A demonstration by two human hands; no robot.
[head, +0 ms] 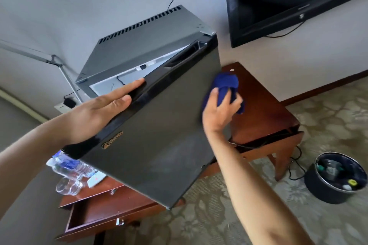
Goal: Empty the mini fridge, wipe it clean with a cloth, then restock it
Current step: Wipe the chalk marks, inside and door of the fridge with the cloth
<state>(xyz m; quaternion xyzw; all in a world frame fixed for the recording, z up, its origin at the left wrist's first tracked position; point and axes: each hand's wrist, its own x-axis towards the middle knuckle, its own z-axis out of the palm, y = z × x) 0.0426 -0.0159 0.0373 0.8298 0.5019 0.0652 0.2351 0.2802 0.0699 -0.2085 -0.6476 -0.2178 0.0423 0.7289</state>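
Observation:
A black mini fridge (159,135) stands on a wooden table, its door ajar so a strip of white interior shows at the top. My left hand (103,109) lies flat with straight fingers on the door's top edge. My right hand (221,111) grips a bunched dark blue cloth (226,82) and holds it against the door's right edge. Several plastic water bottles (67,167) lie on the table at the left, partly hidden behind the door.
The wooden table (264,109) has an open drawer (89,215) at the lower left. A black bin (336,177) with rubbish sits on the patterned carpet at right. A black TV (294,0) hangs on the wall. A glass (68,186) lies beside the bottles.

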